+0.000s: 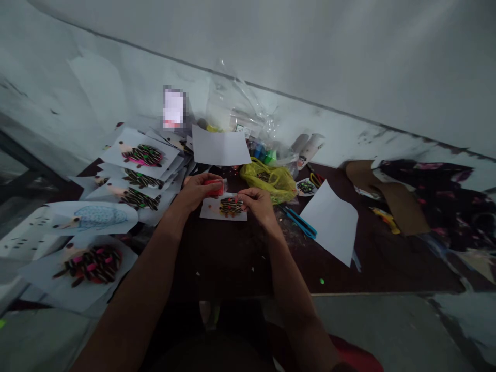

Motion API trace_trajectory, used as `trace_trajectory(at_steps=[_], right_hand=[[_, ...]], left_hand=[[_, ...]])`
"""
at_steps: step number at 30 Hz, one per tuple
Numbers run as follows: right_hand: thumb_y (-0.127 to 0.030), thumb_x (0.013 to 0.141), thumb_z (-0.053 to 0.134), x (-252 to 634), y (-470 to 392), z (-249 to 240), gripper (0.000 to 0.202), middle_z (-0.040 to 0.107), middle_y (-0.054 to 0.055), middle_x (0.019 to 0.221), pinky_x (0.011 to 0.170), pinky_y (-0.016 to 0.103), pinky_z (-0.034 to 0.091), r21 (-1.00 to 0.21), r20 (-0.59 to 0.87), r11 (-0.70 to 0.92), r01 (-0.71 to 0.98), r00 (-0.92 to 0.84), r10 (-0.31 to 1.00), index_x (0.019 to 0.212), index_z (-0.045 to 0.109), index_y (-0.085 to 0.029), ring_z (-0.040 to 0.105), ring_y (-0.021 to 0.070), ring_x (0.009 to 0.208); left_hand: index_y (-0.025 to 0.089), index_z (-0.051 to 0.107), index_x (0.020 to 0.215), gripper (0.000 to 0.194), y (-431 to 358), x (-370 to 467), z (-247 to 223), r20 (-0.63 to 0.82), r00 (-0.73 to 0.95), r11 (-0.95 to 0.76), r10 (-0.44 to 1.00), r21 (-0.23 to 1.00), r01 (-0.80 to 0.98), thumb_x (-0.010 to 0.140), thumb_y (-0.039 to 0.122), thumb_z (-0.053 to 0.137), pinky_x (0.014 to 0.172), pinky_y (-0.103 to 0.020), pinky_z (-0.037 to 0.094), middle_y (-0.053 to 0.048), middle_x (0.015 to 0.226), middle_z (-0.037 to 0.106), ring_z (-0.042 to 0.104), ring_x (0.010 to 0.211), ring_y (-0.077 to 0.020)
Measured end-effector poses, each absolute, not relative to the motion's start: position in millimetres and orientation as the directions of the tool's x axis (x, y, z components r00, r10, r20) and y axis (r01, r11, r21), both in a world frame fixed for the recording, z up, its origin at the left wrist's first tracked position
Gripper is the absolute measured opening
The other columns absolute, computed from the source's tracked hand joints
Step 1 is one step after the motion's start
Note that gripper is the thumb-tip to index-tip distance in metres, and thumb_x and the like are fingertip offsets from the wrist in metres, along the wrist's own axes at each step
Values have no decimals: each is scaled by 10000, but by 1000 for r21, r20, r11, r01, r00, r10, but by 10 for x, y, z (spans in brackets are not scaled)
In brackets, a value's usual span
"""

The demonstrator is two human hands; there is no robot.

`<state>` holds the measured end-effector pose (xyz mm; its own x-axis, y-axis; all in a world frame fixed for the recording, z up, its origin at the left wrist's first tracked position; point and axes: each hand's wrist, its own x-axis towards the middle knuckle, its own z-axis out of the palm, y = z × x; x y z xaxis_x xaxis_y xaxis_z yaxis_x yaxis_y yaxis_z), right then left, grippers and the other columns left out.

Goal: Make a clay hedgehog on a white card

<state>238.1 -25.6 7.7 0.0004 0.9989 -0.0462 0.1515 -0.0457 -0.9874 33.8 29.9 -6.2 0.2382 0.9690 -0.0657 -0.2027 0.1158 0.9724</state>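
Observation:
A small white card (211, 213) with a hedgehog figure in dark striped pieces and red bits lies on the dark table (220, 253). My left hand (196, 191) is closed around a small red container (215, 187), tilted over the card's upper left part. At the card's right edge is my right hand (256, 203), its fingers pinched together over the hedgehog's right end; what they hold, if anything, is too small to make out. Just behind the card sits a yellow plastic bag (282, 182) with striped pieces inside.
Stacked hedgehog cards (141, 155) fill the left side. Blue scissors (300, 222) and a white sheet (333, 222) lie to the right, with brown card (403, 204) and dark floral cloth (445, 201) beyond. A blank sheet (220, 147) and clear bag (232, 103) stand by the wall.

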Motion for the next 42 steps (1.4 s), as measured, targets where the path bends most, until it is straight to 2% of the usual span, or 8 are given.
trace_trajectory(at_steps=[5,9,13,20,26,30,36,42], right_hand=[[-430,847,678,2429,-228,34,287,715,9,671,605,254,471,-936,55,42,349,25,998,694,722,-191,610,143,611],[-287,855,644,2466,-209,-3,170,782,24,830,772,285,498,-874,103,101,475,-23,994,801,778,-198,684,180,801],[-275,830,671,2447,-233,-3,123,757,16,770,673,253,470,-875,40,62,480,-56,998,820,754,-184,636,148,670],[-370,957,586,2410,-279,73,381,566,-32,529,578,249,334,-754,124,85,651,14,992,617,608,-198,492,119,543],[-197,850,671,2447,-240,14,110,729,10,763,683,253,434,-779,92,93,620,-33,995,779,755,-181,621,150,699],[-157,827,675,2454,-236,-29,118,759,19,843,738,265,473,-786,66,76,613,-39,997,878,776,-191,650,159,749],[-185,852,671,2423,-270,29,103,744,12,804,759,268,465,-704,91,103,703,-54,994,830,770,-202,654,161,748],[-130,843,640,2365,-291,49,186,752,7,841,764,260,460,-667,96,119,736,-74,993,906,793,-213,635,151,729]], left_hand=[[165,719,910,411,322,334,-98,-55,241,101,969,978,-183,615,396,888,617,-319,554,-58,812,730,678,681,-189],[163,722,904,412,320,333,-93,-67,247,120,967,971,-207,602,379,900,603,-302,549,-47,807,728,671,661,-172],[157,722,905,429,315,334,-75,-64,236,115,970,971,-208,596,392,904,591,-293,544,-42,789,729,667,655,-169],[157,722,894,427,307,332,-39,-62,241,115,969,970,-214,583,385,906,581,-287,541,-40,780,723,654,638,-160],[158,718,904,422,307,328,-54,-46,251,100,967,973,-207,606,397,898,588,-303,538,-51,803,721,657,649,-168],[158,717,909,437,312,326,-60,-54,240,102,969,976,-192,594,398,901,590,-298,536,-50,807,724,653,648,-164],[165,718,913,405,312,325,-67,-41,259,97,965,974,-206,619,381,893,594,-296,542,-45,795,720,656,648,-159],[165,717,919,432,317,320,-74,-56,260,115,964,969,-221,603,386,912,596,-290,545,-40,798,724,664,651,-157]])
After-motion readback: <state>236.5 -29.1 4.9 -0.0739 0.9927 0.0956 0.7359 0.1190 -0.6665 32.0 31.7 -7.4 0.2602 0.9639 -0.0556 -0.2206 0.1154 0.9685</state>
